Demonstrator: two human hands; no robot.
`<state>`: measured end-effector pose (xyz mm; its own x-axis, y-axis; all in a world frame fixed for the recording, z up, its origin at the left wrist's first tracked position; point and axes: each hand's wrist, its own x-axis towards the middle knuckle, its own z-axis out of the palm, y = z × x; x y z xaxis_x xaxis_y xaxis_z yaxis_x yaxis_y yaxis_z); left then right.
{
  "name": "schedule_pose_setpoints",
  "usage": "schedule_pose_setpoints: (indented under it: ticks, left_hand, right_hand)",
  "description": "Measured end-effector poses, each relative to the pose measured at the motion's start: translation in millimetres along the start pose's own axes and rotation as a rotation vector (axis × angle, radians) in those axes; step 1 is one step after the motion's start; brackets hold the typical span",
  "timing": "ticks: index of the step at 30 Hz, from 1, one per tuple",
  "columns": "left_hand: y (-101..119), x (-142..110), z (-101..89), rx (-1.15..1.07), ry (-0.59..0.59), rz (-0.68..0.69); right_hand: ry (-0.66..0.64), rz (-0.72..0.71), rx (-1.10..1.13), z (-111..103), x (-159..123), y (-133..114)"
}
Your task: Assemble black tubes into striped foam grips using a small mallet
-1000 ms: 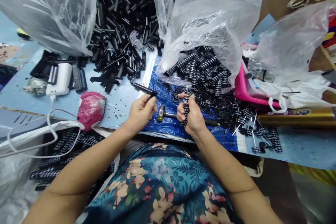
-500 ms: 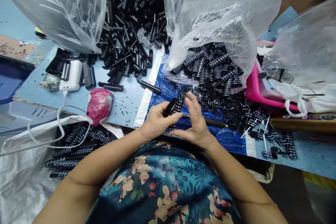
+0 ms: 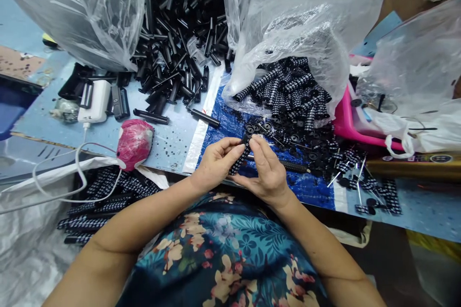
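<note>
A small black strip-like piece with rows of white characters [image 3: 237,162] is held upright at a slant between my two hands, just above the table's front edge. My left hand [image 3: 215,164] pinches it from the left, with the thumb lying across its face. On the other side, my right hand [image 3: 268,171] has its fingertips at the upper end and its thumb near the lower end. A dark rod-like tool with a textured grip [image 3: 296,167] lies behind my right hand on the blue sheet [image 3: 313,192].
A clear bag [image 3: 306,24] spills patterned black rollers [image 3: 288,86]. Black plastic casings [image 3: 173,57] pile up at the back. Small discs and metal pins lie to the right, near a pink tray [image 3: 347,127]. A pink wrapped bundle [image 3: 135,145] and a white corded device [image 3: 95,100] sit left.
My right fingers have closed in from apart onto the patterned piece. The dark casing that showed in my left hand is now hidden, and the piece has turned more upright.
</note>
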<state>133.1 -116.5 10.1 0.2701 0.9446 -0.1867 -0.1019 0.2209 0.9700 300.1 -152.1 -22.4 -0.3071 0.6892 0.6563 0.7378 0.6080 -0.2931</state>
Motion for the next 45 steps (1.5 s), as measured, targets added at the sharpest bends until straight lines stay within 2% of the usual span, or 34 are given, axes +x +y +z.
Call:
schedule_pose_setpoints:
  ticks: [4, 7, 9, 11, 13, 15, 17, 20, 21, 24, 26, 29, 31, 35, 37, 40, 43, 45]
  left_hand:
    - [-7, 8, -7.9, -0.033, -0.089, -0.061]
    - [-15, 12, -19.5, -0.047, -0.097, -0.061]
    - [-17, 14, -35.3, 0.121, -0.055, 0.027]
    - [-17, 16, -56.1, 0.437, 0.015, 0.139]
    - [-14, 20, -76.4, 0.732, 0.039, 0.188]
    - [-12, 25, -91.2, 0.885, -0.02, 0.161]
    - [-10, 31, -98.4, 0.919, -0.122, 0.086]
    - [-9, 38, -98.8, 0.895, -0.208, -0.003]
    - [-9, 39, -97.7, 0.886, -0.206, -0.002]
    - [-10, 40, -95.3, 0.87, -0.192, 0.031]
    - [-10, 42, -95.7, 0.859, -0.203, 0.034]
    - [-11, 48, -98.8, 0.852, -0.248, 0.026]
    - [-12, 54, -100.6, 0.858, -0.276, 0.015]
    - [-12, 59, -98.7, 0.898, -0.289, 0.003]
    - [-10, 58, -96.7, 0.938, -0.27, 0.001]
    - [-10, 56, -98.4, 0.95, -0.224, -0.007]
    - [-10, 57, -106.2, 0.886, -0.202, -0.028]
    - [-10, 61, -110.1, 0.882, -0.219, -0.039]
  right_hand:
    - [-0.112, 0.055, -0.022, 2, 2, -5]
    - [-0.164, 0.077, 0.02, 1, -1, 3]
    - [-0.196, 0.115, -0.014, -3, -9, 14]
    - [-0.262, 0.174, -0.11, -8, -19, 26]
    - [-0.339, 0.204, -0.187, -13, -28, 33]
    - [-0.347, 0.201, -0.187, -16, -32, 34]
    - [-0.259, 0.193, -0.13, -16, -27, 29]
    - [-0.117, 0.187, -0.056, -11, -13, 19]
    - [-0.133, 0.186, -0.063, -8, -8, 17]
    - [-0.328, 0.2, -0.137, -2, 3, 14]
    - [-0.361, 0.194, -0.125, -2, 6, 12]
    - [-0.216, 0.108, 0.011, -4, 8, 6]
    - [-0.192, 0.009, 0.072, -3, 7, -1]
    - [-0.445, -0.122, -0.022, 10, 5, -10]
    - [-0.496, -0.132, -0.032, 13, 4, -10]
    - [-0.411, -0.144, 0.102, 7, 3, -6]
    - [-0.246, -0.09, 0.202, -3, 2, -3]
    - [-0.131, -0.043, 0.189, -4, 3, -3]
